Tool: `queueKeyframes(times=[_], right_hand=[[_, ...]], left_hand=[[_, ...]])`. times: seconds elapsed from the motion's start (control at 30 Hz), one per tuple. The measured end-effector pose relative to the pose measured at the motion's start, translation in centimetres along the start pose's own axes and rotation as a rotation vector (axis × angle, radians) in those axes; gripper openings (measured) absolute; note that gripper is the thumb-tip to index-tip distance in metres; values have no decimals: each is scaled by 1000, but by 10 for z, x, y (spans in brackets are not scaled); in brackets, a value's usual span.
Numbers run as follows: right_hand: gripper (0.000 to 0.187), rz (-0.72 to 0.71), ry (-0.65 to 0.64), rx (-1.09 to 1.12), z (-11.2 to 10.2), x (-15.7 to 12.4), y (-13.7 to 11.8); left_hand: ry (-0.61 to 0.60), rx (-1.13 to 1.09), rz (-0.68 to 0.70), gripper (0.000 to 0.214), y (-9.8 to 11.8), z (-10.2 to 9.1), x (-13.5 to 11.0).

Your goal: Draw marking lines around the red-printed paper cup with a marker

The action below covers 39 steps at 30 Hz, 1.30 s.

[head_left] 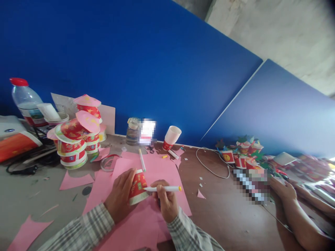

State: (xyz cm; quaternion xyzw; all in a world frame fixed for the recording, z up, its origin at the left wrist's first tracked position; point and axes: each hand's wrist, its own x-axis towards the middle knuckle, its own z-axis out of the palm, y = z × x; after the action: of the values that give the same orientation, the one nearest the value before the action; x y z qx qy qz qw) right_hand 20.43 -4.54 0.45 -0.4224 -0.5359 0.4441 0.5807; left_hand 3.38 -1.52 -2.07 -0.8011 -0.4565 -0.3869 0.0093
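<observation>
My left hand (120, 195) is closed around the side of a red printed paper cup (136, 190), which leans over pink paper with its wider white rim toward me. In my right hand (165, 204) is a white marker (167, 189) with a yellow end, gripped between thumb and fingers. The marker's tip touches or nearly touches the cup's printed side. Beneath both hands lie sheets of pink paper (162, 174). Another white marker (141, 159) rests on the paper beyond the cup, and a small yellow cap (164, 157) lies to its right.
Decorated paper cups with pink tops (73, 139) are stacked at left, near a red-capped bottle (28, 101). A glass jar (132, 130) and stacked white cups (172, 136) stand by the blue partition (131, 62). At right, another person's hands (284, 191) are near a blurred object.
</observation>
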Motion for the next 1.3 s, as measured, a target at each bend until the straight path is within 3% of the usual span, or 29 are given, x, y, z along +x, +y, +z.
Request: queueKeyframes(times=[1.3], right_hand=[[32,-19,-2,-14,1,3,-2]], left_hand=[[3,-4,-3,89,0,-1,1]])
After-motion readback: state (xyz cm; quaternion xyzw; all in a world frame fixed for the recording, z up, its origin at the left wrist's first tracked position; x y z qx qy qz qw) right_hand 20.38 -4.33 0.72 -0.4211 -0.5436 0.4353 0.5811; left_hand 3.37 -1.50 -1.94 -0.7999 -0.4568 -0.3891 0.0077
